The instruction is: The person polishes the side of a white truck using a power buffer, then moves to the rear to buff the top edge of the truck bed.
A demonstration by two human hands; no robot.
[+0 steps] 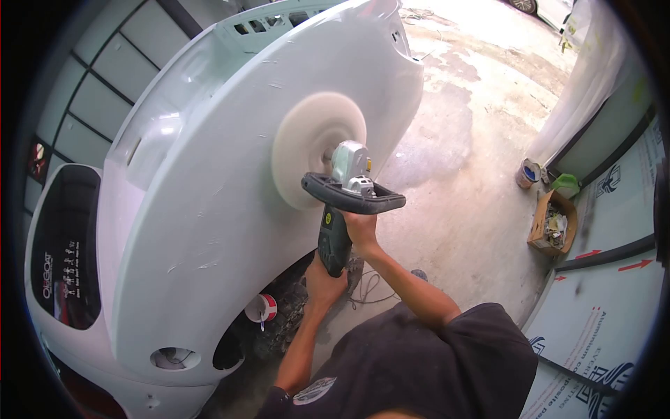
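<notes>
A: What are the hands doing?

B: Both hold a power polisher (340, 209). The right hand (361, 229) is wrapped from below around the polisher's dark loop handle (354, 195), fingers curled tight, no gap showing. The left hand (325, 278) is closed around the rear end of the tool's dark body, lower in the view, toward the person's chest.

A: Where is the polisher itself?

B: Near the middle of the view, held out in front of the person. Its round white foam pad (315, 148) lies flat against a large white car body panel (202, 209), on the panel's upper right part. The silver gear head (349, 164) sits just behind the pad.

A: What surrounds it?

B: The panel fills the left half of the view and curves away toward the top. Under its lower edge there is a roll of tape (262, 307) with a red rim, and a thin cord (370, 290) lies looped on the concrete floor (460, 174). To the right, near a wall, stand a small bucket (528, 173), a green container (566, 185) and an open cardboard box (553, 222) with scraps inside. The person wears a black short-sleeved shirt (433, 370).
</notes>
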